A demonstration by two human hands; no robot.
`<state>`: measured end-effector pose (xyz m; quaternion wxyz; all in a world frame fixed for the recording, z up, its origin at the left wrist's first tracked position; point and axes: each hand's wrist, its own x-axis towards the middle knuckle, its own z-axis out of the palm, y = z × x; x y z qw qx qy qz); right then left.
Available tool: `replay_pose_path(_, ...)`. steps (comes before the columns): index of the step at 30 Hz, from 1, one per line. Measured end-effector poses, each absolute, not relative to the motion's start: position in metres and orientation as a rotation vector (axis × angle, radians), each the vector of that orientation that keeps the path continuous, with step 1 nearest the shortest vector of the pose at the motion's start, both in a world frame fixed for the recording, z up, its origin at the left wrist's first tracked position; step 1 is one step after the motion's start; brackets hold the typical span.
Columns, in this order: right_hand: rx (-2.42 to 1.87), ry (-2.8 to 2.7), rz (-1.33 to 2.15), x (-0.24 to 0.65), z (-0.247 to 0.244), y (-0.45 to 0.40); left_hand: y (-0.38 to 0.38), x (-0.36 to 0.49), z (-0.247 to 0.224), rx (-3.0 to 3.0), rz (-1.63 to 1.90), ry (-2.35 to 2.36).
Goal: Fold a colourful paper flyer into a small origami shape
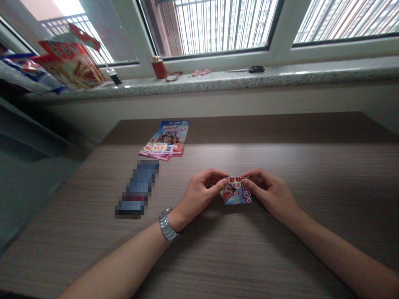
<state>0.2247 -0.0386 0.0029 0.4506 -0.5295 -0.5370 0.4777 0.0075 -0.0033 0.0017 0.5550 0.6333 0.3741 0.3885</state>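
A small folded paper flyer, printed in blue, red and yellow, is held up over the table between both hands. My left hand, with a metal watch on the wrist, pinches its upper left edge between thumb and fingers. At the upper right edge, my right hand grips it the same way. The fingers behind the paper are partly hidden. Beyond my left hand lies a loose stack of similar flyers, with a blurred-out dark phone-like object nearer to me.
The wooden table ends below a stone windowsill. On the sill are black-handled scissors, small pink pieces, a red lighter-like object, a small black-and-white item and snack bags.
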Motion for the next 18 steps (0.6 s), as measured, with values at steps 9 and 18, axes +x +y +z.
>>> replay_pose_path(9, -1.285, -1.317, 1.192, 0.225, 0.0013, -0.0396, -0.0009, 0.0062, 0.0054, 1.514, 0.814, 0.868)
replay_pose_path(18, -1.273, -1.355, 1.159, 0.2258, 0.0005, -0.0403, -0.0006, 0.0073, 0.0105, 1.472, 0.836, 0.87)
